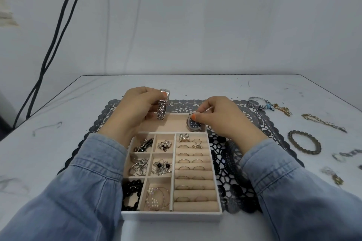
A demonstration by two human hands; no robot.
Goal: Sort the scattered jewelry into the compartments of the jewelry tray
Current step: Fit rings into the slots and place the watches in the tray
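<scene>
Right fingers (203, 112) are curled, thumb and forefinger pinching the case of the blue-dial watch (196, 124). It sits tilted at the right end of the long far compartment (172, 126) of the jewelry tray (170, 217). Can't tell if it rests fully on the lining.

Left fingers (154, 94) are wrapped round the square-faced silver watch (163, 104). It's upright, face on top, mesh band hanging over the left end of the same compartment. Band tip is close to the lining; contact unclear. Right hand (221, 119) is over the tray's far right corner, left hand (135, 109) over its far left corner.

Step, as I read it: seat both watches side by side in that far compartment. To do it well:
- Lay the blue one flat against the tray's right wall, dial up, strap tucked under, so room is left.
- Lower the silver one band first and let the mesh fold. Don't drop it onto the other case, metal on metal scratches.
- Keep the left denim sleeve (94, 162) lifted. It hangs at the tray's left edge, just beside the black bead bracelet (131, 191).

Nearer tray cells are already filled, with ring rolls (193, 172) on the tray's right side.

Unsorted, right of the tray on the tabletop (58, 143): a bangle (254, 101), a gold chain (283, 109), a link chain (323, 122) and a beaded bracelet (304, 142). Small blurred pieces lie further out. A black lace mat (235, 172) lies under the tray.
</scene>
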